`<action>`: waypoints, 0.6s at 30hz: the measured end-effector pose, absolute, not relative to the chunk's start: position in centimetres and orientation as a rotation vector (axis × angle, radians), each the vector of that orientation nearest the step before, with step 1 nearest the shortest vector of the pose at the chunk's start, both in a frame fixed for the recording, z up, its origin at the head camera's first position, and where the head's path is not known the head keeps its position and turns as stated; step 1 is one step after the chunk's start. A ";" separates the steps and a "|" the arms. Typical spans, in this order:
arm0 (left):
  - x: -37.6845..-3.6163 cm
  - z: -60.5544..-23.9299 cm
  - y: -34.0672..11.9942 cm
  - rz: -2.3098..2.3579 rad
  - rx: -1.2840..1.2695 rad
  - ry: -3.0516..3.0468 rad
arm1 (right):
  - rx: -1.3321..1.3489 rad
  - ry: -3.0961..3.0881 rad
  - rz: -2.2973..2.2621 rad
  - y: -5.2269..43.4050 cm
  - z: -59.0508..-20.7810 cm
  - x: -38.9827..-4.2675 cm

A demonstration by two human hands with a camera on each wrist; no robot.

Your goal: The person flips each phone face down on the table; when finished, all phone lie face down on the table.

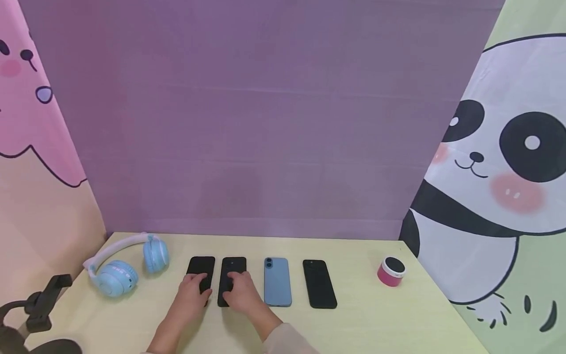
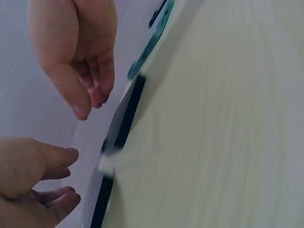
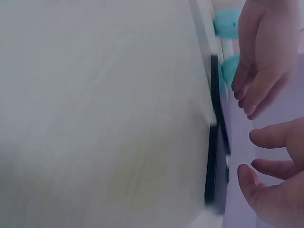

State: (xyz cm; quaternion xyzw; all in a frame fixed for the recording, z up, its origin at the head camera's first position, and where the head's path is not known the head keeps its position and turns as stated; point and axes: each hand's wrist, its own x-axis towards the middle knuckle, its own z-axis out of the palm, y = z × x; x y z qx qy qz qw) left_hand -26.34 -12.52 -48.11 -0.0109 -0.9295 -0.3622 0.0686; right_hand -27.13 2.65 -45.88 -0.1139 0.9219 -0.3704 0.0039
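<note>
Both hands down on two flat black phones on the pale yellow table
Left hand, fingers relaxed, rests on the leftmost black phone; right hand, loose too, covers the second black phone, blue phone at 3 o'clock

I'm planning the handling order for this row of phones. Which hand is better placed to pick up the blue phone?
Probably the right hand: it hovers over the second black phone, directly beside the blue phone. The left hand is over the leftmost black phone, farther away.

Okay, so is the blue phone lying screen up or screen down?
Screen down. The blue phone lies flat on the table showing its plain blue back, with the camera lenses at its far left corner.
</note>
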 end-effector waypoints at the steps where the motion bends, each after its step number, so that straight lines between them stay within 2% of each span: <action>1: -26.3 -48.0 -13.1 -1.089 -0.028 -2.801 | -0.384 2.888 -1.152 2.2 -45.8 -27.0; 10: -26.2 -48.8 -17.6 -1.100 -0.049 -2.840 | -0.379 2.888 -1.008 -1.1 -46.0 -26.1; 18: -26.1 -49.2 -18.5 -1.159 -0.087 -2.849 | -0.363 2.852 -1.064 -2.4 -46.4 -25.9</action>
